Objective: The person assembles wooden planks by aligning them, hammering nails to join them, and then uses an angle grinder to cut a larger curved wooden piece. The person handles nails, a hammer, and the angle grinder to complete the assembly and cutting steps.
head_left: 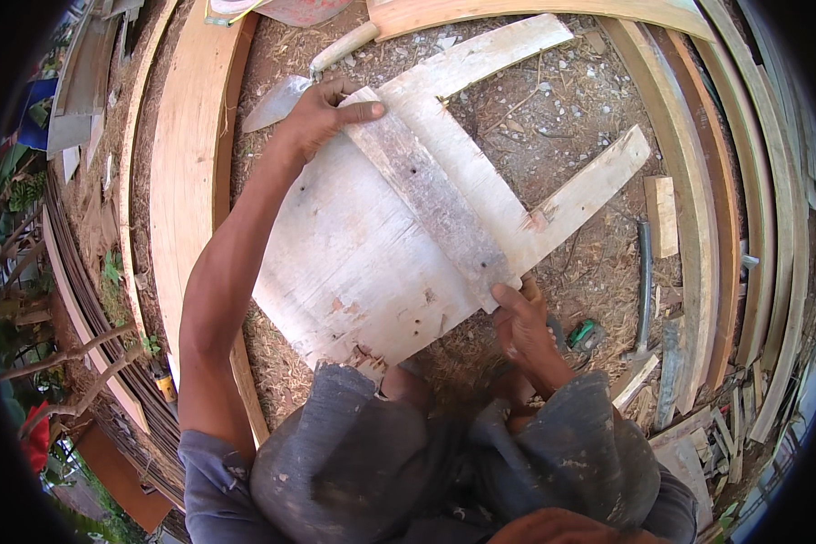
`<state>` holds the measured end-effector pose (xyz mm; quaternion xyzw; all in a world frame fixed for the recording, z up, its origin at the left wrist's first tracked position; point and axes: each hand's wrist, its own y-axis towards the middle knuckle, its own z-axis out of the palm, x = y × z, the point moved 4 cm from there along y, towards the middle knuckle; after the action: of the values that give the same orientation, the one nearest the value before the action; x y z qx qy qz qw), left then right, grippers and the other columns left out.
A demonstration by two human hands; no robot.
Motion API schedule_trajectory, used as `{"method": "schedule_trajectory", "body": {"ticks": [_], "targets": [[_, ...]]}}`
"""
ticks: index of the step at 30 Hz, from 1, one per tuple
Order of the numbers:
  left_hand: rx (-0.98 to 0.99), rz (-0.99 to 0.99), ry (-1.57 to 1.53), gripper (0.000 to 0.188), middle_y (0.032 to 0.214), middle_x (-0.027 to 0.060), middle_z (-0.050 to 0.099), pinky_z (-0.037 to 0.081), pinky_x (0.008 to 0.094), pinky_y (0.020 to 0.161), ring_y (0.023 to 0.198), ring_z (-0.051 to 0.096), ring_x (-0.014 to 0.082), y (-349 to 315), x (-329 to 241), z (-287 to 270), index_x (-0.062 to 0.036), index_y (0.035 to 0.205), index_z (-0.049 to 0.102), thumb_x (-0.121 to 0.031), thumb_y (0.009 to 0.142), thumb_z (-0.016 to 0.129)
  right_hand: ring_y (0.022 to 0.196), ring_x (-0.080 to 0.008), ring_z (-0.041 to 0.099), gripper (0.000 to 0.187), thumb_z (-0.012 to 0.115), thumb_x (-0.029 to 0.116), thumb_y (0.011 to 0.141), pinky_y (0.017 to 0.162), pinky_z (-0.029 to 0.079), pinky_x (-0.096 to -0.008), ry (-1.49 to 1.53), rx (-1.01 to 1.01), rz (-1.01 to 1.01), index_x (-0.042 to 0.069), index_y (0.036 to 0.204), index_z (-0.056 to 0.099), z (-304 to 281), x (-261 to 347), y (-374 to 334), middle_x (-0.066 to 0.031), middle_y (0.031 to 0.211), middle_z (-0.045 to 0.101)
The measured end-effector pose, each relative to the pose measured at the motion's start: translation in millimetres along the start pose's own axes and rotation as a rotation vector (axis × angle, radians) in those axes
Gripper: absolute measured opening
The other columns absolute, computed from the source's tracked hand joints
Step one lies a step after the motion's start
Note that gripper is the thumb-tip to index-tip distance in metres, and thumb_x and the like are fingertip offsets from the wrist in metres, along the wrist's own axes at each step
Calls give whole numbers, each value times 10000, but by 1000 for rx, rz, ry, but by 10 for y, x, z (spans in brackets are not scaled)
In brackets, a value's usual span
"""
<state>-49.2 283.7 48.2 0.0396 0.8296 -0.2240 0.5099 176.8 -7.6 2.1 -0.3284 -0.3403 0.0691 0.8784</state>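
A whitish, worn plywood panel lies tilted before my knees, with two long prongs reaching to the upper right. Across it runs a narrow weathered wooden strip with a dark hole near its middle and another near its lower end. My left hand is closed round the strip's upper end at the panel's edge, thumb on top. At the strip's lower right end, my right hand grips it with the thumb on its face and the fingers partly hidden. Beyond my left hand lies a trowel with a wooden handle.
Long timber planks flank the ground on the left, and more boards stand at the right. A hammer with a grey handle and a small green object lie right of my right hand. Wood scraps and chips cover the soil.
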Motion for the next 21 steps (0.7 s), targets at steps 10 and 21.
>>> {"method": "schedule_trajectory", "body": {"ticks": [10, 21], "targets": [[-74, 117, -96, 435, 951, 91, 707, 482, 325, 889, 906, 653, 193, -466, -331, 146, -28, 1015, 705, -278, 711, 892, 1171, -276, 598, 634, 737, 37, 788, 1043, 466, -421, -135, -41, -24, -32, 1353, 459, -88, 216, -273, -142, 1256, 611], [-167, 510, -663, 591, 1097, 108, 673, 499, 310, 930, 1009, 628, 165, -506, -806, 184, -5, 1227, 554, -287, 799, 849, 979, -245, 653, 710, 859, 155, 656, 871, 523, -353, -702, 45, -797, -74, 1249, 543, 600, 2097, -541, -157, 1105, 641]]}}
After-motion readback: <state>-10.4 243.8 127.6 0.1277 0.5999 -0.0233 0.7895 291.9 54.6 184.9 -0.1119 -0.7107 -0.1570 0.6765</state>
